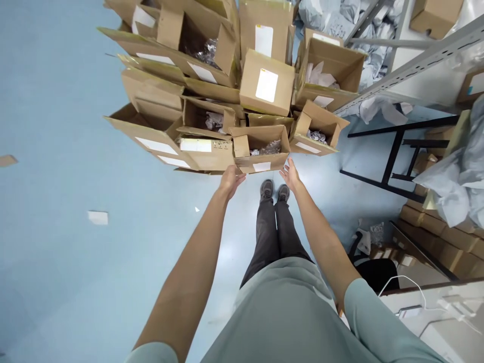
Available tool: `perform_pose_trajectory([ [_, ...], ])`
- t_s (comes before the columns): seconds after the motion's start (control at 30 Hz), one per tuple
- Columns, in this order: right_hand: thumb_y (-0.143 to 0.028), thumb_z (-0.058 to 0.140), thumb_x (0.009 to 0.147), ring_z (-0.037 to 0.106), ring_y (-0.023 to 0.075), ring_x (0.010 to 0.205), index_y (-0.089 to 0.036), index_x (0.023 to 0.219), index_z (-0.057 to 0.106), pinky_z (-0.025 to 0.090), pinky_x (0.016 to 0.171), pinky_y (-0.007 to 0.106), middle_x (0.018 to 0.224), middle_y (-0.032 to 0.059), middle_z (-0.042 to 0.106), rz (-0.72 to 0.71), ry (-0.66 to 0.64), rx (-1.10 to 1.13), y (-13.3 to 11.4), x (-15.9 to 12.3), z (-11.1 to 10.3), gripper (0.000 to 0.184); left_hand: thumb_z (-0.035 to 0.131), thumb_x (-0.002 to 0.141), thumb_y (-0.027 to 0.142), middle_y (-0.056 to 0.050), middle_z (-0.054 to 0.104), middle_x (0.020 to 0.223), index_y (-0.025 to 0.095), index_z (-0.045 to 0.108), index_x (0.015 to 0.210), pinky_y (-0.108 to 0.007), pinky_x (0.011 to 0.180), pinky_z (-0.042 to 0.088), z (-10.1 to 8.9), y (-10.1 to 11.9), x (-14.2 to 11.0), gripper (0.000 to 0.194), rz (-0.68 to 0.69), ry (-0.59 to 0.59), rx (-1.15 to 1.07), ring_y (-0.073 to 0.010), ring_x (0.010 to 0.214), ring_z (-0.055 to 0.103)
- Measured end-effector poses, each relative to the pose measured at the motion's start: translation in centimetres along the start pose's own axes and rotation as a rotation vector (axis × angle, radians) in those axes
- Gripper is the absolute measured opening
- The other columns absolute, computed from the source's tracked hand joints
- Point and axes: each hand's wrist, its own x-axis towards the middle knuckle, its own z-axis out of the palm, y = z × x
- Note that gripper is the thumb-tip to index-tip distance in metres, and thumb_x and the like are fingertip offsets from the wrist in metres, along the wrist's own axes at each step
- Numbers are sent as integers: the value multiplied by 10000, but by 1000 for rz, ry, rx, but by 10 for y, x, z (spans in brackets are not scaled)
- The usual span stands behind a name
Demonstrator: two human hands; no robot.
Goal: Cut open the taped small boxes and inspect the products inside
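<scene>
Left hand at near left corner of open carton, fingers loosely extended; contact unclear. Right hand open, fingers spread, by the carton's near right corner; contact unclear. Carton sits between the hands, crumpled filler inside. Taped box just beyond left hand; smaller open box beyond right hand, to its right.

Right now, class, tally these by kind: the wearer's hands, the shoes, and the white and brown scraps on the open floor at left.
Hands: 2 (left hand, right hand)
Shoes: 2
White scraps: 2
Brown scrap: 1
Total: 7
</scene>
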Motion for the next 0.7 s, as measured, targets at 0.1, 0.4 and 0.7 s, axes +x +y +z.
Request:
perform_pose_trajectory([
  [0.1, -586, 530, 1195, 642, 243, 1585, -331, 1785, 497, 615, 1230, 402, 1829, 126, 518, 20, 59, -31, 2, -23, -6, 643, 522, 1206, 435, -165, 650, 1654, 250, 653, 1521, -406, 1104, 638, 1, -2, -19, 388, -12, 25, 20, -265, 1210, 802],
  [0.4, -540, 560, 1185, 720, 232, 1476, -290, 1797, 472, 642, 1211, 430, 1763, 165, 592, 14, 89, 50, -2, -109, -33, 667, 686, 1137, 551, -203, 563, 1766, 279, 613, 1629, -413, 1116, 657, -17, 0, -92, 567, -57, -3, 62, -297, 1313, 782],
  [0.7, -441, 597, 1175, 808, 229, 1328, -224, 1609, 608, 615, 1243, 432, 1612, 185, 732, -122, 64, 262, 15, -233, -100, 486, 518, 1201, 347, -233, 604, 1710, 232, 567, 1644, -377, 1078, 672, 0, 22, -173, 460, -54, -91, 287, -259, 1238, 816],
])
